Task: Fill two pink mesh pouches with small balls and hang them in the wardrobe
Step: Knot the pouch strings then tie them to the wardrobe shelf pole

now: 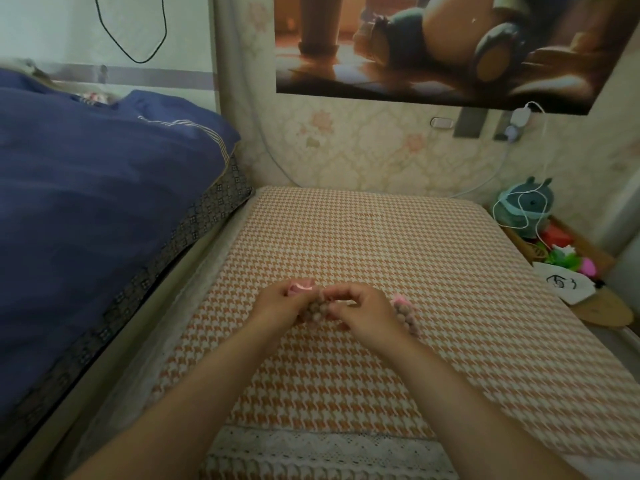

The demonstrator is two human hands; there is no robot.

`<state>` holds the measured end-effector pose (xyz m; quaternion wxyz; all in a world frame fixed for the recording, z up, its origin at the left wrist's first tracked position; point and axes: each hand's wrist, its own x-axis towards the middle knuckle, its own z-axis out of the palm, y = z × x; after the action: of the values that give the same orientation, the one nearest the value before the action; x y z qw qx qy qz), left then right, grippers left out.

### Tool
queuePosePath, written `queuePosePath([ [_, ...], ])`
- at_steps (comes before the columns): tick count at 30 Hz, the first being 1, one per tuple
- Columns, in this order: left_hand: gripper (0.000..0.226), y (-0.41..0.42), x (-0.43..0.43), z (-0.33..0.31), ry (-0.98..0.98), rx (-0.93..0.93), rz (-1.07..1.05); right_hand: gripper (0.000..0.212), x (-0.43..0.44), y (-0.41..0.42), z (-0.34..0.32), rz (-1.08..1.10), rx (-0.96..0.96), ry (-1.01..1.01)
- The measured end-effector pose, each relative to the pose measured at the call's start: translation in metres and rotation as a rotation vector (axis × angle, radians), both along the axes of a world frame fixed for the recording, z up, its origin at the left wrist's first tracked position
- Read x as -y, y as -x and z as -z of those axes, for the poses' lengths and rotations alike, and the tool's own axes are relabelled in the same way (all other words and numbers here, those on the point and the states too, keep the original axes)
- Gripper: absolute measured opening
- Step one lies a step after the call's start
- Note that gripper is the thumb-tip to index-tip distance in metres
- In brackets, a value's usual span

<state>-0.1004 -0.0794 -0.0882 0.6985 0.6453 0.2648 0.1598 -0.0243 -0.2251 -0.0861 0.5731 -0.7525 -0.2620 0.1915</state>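
Both hands meet mid-surface (381,237) over one pouch (300,286): left hand (278,304) curled round its bunched pink top, right hand (367,315) pinching at the mouth just beside it, fingers bent in tight. Balls (317,311) show through the mesh between the two hands; can't tell if the pouch body rests on the cover or sits just above it. Second pouch (403,311) lies on the surface against the outer edge of the right hand, looks full, pink top bunched. My read: filling is about done, step in hand is closing the mouth of the held pouch. To do it well: left hand anchors the neck, mouth pointing up so nothing rolls out. Right hand pulls the cord straight away from the neck, not upward, so the mesh gathers evenly. Cord itself is too small to make out here, so find both ends before pulling. Don't squeeze the body: mesh is soft and the balls will likely shift and bulge toward the opening. Leave enough loop free for hanging. Risk: a loose ball rolling off toward the gap on the blue quilt (104,185) side. Wardrobe not in view, neither pouch hung yet
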Motion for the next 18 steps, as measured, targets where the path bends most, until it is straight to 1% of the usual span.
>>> queuePosePath([
  [2, 0.016, 0.006, 0.007, 0.0, -0.065, 0.009, -0.027, 0.025, 0.006, 0.003, 0.002, 0.036, -0.054, 0.018],
  [4, 0.01, 0.011, 0.013, -0.002, -0.121, 0.031, -0.014, 0.04, 0.01, 0.003, 0.005, 0.098, -0.149, 0.083],
  [5, 0.011, 0.013, 0.014, -0.002, -0.165, 0.033, 0.003, 0.042, 0.012, 0.003, 0.007, 0.125, -0.183, 0.134],
  [6, 0.015, 0.014, 0.015, -0.001, -0.217, 0.026, 0.02, 0.037, 0.014, 0.001, 0.008, 0.138, -0.2, 0.185],
  [7, 0.021, 0.014, 0.016, 0.001, -0.271, 0.012, 0.042, 0.029, 0.015, 0.0, 0.008, 0.136, -0.221, 0.232],
  [8, 0.024, 0.014, 0.017, 0.003, -0.299, 0.008, 0.066, 0.029, 0.017, -0.001, 0.008, 0.12, -0.26, 0.272],
  [10, 0.023, 0.014, 0.019, 0.008, -0.355, 0.014, 0.12, 0.037, 0.019, 0.0, 0.005, 0.067, -0.386, 0.322],
  [12, 0.023, 0.014, 0.02, 0.013, -0.424, 0.001, 0.18, 0.044, 0.02, 0.0, 0.002, 0.008, -0.458, 0.346],
  [14, 0.027, 0.014, 0.02, 0.018, -0.419, -0.037, 0.225, 0.037, 0.019, 0.0, 0.001, -0.02, -0.461, 0.329],
  [16, 0.022, 0.014, 0.019, 0.021, -0.384, -0.069, 0.239, 0.029, 0.019, -0.003, 0.001, -0.034, -0.451, 0.325],
  [18, 0.018, 0.017, 0.016, 0.023, -0.314, -0.062, 0.28, 0.028, 0.021, -0.007, 0.001, -0.077, -0.43, 0.354],
])
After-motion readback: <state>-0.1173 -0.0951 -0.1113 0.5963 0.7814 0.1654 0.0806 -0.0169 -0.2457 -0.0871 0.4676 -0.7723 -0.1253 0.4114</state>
